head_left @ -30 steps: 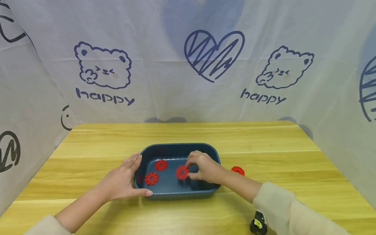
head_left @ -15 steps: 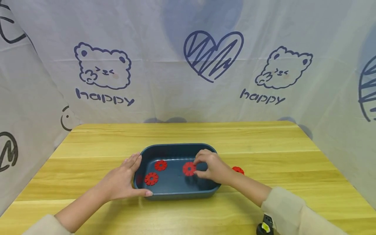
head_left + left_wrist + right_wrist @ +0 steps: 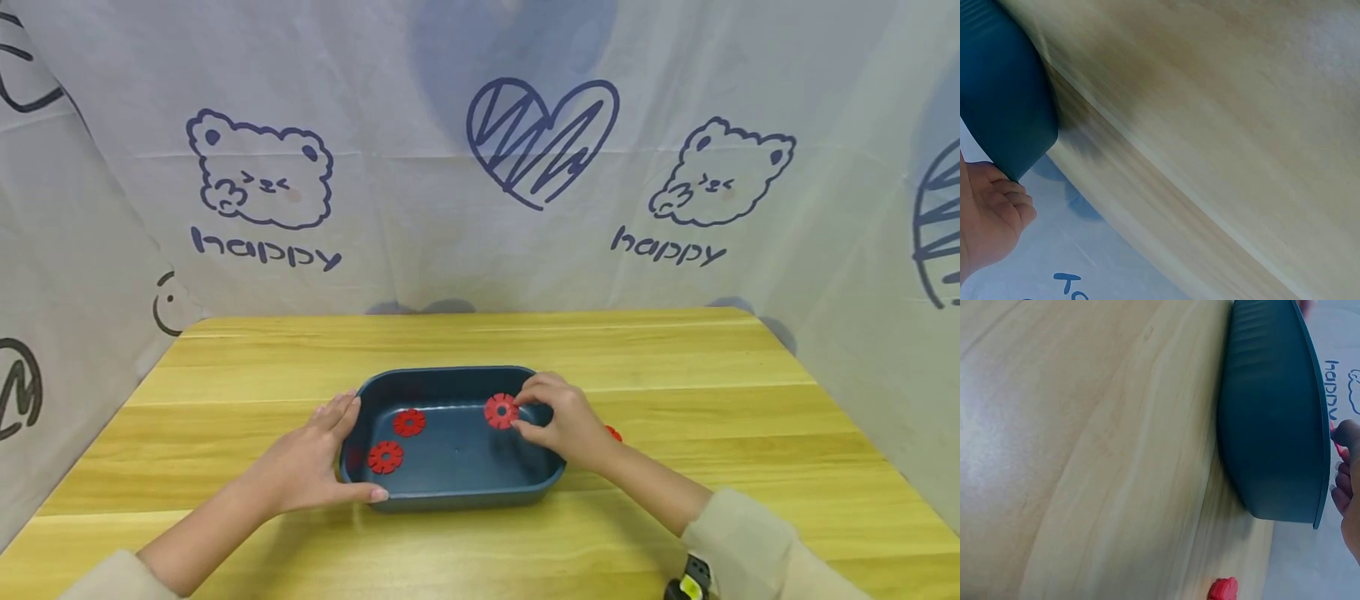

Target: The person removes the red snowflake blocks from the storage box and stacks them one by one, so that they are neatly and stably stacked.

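A dark blue rectangular plastic basin [image 3: 450, 501] stands on the table. My left hand [image 3: 315, 467] grips its left end, fingers on the end wall and thumb over the front rim. My right hand [image 3: 566, 421] pinches a red notched plastic building disc [image 3: 501, 411] between thumb and fingers, above the basin's right half. Two more red discs, a rear one [image 3: 408, 422] and a front one [image 3: 386, 457], lie in the left half of the basin. In the right wrist view the pinching right hand [image 3: 1349, 478] is beside the basin's rim, the disc mostly hidden.
Outside the basin's right end lies another red piece [image 3: 613, 433], partly hidden behind the right forearm. The wooden table [image 3: 712, 358] extends around the basin. A white printed cloth [image 3: 420, 233] hangs behind and at the sides. A dark strap with a device [image 3: 688, 583] is at the right sleeve.
My right hand has moved right and a little away from me, carrying the pinched disc from mid-basin toward its right end. My left hand and the basin have stayed in place.
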Motion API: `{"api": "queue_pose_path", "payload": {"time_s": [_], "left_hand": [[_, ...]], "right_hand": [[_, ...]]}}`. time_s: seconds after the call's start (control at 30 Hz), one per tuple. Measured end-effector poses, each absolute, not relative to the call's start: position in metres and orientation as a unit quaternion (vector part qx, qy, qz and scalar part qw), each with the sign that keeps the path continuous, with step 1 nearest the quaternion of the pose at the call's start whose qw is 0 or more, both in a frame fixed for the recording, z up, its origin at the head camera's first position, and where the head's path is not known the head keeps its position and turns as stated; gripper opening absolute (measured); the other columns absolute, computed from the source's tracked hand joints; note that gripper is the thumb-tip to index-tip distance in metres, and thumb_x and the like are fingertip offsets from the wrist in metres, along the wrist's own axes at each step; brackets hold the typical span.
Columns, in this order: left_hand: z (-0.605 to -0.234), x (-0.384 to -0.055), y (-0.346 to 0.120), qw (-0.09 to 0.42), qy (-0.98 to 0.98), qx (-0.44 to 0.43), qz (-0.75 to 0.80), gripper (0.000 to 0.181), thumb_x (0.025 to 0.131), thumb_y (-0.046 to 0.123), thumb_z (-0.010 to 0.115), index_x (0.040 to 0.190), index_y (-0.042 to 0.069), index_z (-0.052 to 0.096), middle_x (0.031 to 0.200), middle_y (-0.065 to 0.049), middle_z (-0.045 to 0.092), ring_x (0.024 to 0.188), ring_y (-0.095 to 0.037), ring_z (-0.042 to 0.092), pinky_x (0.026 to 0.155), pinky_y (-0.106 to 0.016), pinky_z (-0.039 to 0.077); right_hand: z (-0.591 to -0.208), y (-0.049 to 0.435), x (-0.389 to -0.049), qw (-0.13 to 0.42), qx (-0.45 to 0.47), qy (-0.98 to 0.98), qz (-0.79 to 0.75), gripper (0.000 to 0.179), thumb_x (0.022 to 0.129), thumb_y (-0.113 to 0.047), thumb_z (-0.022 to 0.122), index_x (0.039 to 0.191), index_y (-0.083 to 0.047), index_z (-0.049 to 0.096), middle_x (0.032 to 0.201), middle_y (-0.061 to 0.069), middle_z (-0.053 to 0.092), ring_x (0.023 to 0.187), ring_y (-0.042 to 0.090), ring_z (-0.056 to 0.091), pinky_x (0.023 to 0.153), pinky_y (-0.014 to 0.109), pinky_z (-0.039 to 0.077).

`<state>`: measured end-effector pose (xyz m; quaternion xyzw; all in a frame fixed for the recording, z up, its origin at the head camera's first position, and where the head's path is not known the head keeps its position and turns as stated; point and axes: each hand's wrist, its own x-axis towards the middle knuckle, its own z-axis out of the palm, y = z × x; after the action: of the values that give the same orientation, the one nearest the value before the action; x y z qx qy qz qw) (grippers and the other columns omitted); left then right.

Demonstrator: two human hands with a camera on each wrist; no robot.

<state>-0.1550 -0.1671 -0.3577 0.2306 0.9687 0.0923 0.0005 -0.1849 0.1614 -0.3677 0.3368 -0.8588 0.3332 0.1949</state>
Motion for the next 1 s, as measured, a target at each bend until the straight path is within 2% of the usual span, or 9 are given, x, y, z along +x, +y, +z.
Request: {"api": "queue_pose_path", "payload": {"time_s": [0.27,0.63,0.7,0.9,1.0], "left_hand": [[-0.358,-0.155,-0.167,-0.003,0.969,0.231,0.091,0.116,0.065,0.076,0.060,0.140,-0.008,0.033,0.147,-0.027,0.029,0.129,-0.049,0.035,0.093,-0.057,0.043],[-0.357,-0.154,-0.168,-0.001,0.968,0.231,0.095,0.116,0.065,0.076,0.060,0.140,-0.008,0.032,0.147,-0.027,0.028,0.130,-0.049,0.034,0.093,-0.057,0.043],[-0.357,-0.154,-0.168,0.000,0.968,0.231,0.097,0.116,0.065,0.076,0.060,0.140,-0.008,0.032,0.148,-0.027,0.028,0.130,-0.049,0.034,0.095,-0.057,0.042],[-0.357,-0.154,-0.166,-0.004,0.966,0.236,0.102,0.115,0.066,0.074,0.061,0.140,-0.009,0.032,0.147,-0.027,0.028,0.132,-0.046,0.033,0.099,-0.055,0.040],[-0.357,-0.155,-0.167,-0.006,0.966,0.236,0.102,0.114,0.066,0.074,0.061,0.140,-0.009,0.032,0.148,-0.027,0.028,0.132,-0.046,0.033,0.099,-0.055,0.040]], "right_hand": [[-0.372,0.169,-0.186,0.247,0.330,-0.851,0.327,0.021,0.065,-0.003,0.081,0.082,0.001,0.069,0.087,0.009,0.064,0.082,0.020,0.060,0.070,0.030,0.055],[-0.374,0.185,-0.184,0.286,0.313,-0.845,0.326,0.024,0.064,-0.001,0.081,0.084,0.001,0.069,0.088,0.010,0.064,0.085,0.021,0.059,0.071,0.033,0.055],[-0.375,0.189,-0.183,0.294,0.306,-0.845,0.324,0.024,0.063,0.000,0.081,0.084,0.001,0.069,0.087,0.009,0.064,0.084,0.020,0.059,0.072,0.030,0.055],[-0.376,0.202,-0.181,0.316,0.297,-0.842,0.321,0.027,0.059,0.005,0.081,0.082,0.001,0.069,0.085,0.009,0.065,0.082,0.018,0.057,0.078,0.008,0.046],[-0.376,0.208,-0.180,0.329,0.297,-0.839,0.316,0.028,0.057,0.007,0.081,0.082,0.001,0.069,0.084,0.009,0.064,0.081,0.019,0.057,0.079,0.005,0.043]]}}
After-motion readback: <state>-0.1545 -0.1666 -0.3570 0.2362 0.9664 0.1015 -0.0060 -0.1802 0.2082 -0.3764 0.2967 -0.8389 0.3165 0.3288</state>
